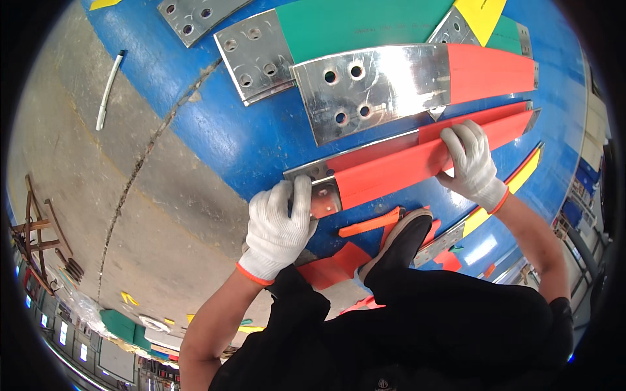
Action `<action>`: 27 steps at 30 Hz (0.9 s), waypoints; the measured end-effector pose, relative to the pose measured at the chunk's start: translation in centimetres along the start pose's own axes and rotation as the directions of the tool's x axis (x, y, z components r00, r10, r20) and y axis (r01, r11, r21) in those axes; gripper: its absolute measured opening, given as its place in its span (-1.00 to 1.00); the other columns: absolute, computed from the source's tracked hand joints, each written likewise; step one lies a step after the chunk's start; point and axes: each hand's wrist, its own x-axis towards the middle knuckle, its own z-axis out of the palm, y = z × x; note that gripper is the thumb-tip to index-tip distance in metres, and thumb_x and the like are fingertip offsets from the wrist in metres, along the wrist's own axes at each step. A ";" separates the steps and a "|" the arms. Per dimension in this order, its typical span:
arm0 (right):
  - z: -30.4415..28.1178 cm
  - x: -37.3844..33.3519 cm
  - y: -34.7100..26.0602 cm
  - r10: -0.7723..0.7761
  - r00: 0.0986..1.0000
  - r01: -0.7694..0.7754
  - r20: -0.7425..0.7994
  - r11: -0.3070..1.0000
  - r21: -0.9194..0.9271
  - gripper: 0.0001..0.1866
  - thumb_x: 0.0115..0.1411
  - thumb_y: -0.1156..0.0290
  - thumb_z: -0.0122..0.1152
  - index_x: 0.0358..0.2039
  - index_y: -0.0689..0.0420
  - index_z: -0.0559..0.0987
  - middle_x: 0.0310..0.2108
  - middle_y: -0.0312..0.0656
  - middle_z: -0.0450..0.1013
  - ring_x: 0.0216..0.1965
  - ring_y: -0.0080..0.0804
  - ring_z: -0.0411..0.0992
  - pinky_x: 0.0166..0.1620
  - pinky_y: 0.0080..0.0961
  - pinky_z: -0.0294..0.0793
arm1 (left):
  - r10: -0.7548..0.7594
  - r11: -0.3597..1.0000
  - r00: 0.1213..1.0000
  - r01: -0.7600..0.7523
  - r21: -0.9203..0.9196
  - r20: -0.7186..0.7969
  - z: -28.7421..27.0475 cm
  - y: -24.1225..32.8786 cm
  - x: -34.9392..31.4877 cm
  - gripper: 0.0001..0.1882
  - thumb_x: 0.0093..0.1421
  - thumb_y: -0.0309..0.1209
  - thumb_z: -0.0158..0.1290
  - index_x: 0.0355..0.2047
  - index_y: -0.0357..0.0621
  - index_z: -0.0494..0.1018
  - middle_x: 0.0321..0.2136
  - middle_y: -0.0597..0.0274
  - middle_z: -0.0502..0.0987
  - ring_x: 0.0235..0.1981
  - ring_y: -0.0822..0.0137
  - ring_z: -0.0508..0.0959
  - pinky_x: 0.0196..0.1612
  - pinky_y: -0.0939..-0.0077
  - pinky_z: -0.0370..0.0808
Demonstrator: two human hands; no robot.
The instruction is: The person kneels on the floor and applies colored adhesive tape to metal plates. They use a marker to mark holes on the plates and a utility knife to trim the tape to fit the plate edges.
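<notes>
Between my hands is a long metal plate wrapped mostly in red film (391,173), tilted up on edge, its bare shiny end at the left. My gloved left hand (280,218) is closed on that bare end. My gloved right hand (471,159) grips the red part further along, fingers over its upper edge. Just behind lies a second part with a bare metal strip (372,144) and red covering; how the two join cannot be made out. Near my shoe is an orange utility knife, or a similar slim tool (368,222).
Beyond lie a silver plate with four-sided holes pattern and red end (492,73) and a green-covered plate (352,29). A white marker (109,91) is on the floor at left. Red scraps (332,266) surround my shoe (407,238). A yellow-covered strip (521,173) lies right.
</notes>
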 end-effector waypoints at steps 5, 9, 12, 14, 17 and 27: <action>0.0 -0.2 -0.3 -0.028 0.998 0.027 -0.065 0.999 -0.022 0.06 -0.48 0.48 0.66 0.20 0.15 0.46 0.08 0.02 0.35 0.16 0.17 0.37 0.23 0.10 0.48 | 0.019 0.999 1.000 -0.018 -0.039 0.021 -0.1 -0.1 -0.2 -0.06 -0.21 -0.34 0.53 0.22 -0.36 0.41 -0.14 -0.05 0.46 -0.24 0.05 0.51 -0.25 0.10 0.43; -0.1 -0.5 -0.3 -0.041 0.995 0.039 -0.088 0.999 -0.021 0.06 -0.49 0.48 0.67 0.19 0.16 0.46 0.08 0.03 0.35 0.15 0.17 0.38 0.21 0.10 0.49 | 0.043 0.999 0.999 -0.043 -0.011 -0.007 -0.3 0.0 -0.3 -0.07 -0.21 -0.33 0.54 0.20 -0.34 0.41 -0.15 -0.05 0.47 -0.25 0.07 0.51 -0.24 0.11 0.43; -0.3 0.0 -0.5 -0.048 0.995 0.046 -0.089 0.999 -0.026 0.05 -0.48 0.49 0.67 0.19 0.17 0.46 0.07 0.03 0.36 0.15 0.18 0.38 0.21 0.10 0.50 | 0.027 0.998 0.998 -0.024 -0.054 0.050 -0.2 -0.3 -0.5 -0.05 -0.22 -0.32 0.54 0.22 -0.33 0.40 -0.12 -0.07 0.47 -0.23 0.06 0.51 -0.22 0.09 0.43; -0.5 0.2 -0.3 -0.038 0.998 0.038 -0.055 0.999 -0.003 0.06 -0.47 0.49 0.67 0.20 0.18 0.46 0.08 0.04 0.36 0.15 0.18 0.38 0.23 0.10 0.49 | 0.036 0.998 0.999 -0.035 -0.047 0.026 0.0 -0.5 -0.4 -0.02 -0.23 -0.31 0.54 0.24 -0.33 0.39 -0.10 -0.09 0.47 -0.20 0.04 0.52 -0.19 0.07 0.44; -0.2 0.3 0.0 -0.033 0.999 0.034 -0.031 0.999 0.010 0.06 -0.45 0.49 0.66 0.22 0.18 0.45 0.10 0.04 0.36 0.17 0.17 0.37 0.26 0.10 0.47 | 0.037 0.998 0.999 -0.036 -0.045 0.028 0.0 -0.8 -0.4 0.02 -0.24 -0.30 0.54 0.26 -0.32 0.37 -0.05 -0.13 0.47 -0.13 -0.01 0.52 -0.12 0.04 0.45; -0.2 1.1 0.5 0.033 0.983 -0.042 0.182 0.998 0.049 0.12 -0.39 0.41 0.66 0.31 0.16 0.38 0.18 0.01 0.33 0.27 0.12 0.30 0.41 0.03 0.32 | -0.024 0.996 0.996 0.031 -0.081 0.088 0.1 -1.2 0.3 0.17 -0.27 -0.26 0.58 0.36 -0.29 0.26 0.09 -0.21 0.41 -0.01 -0.16 0.49 0.06 -0.07 0.42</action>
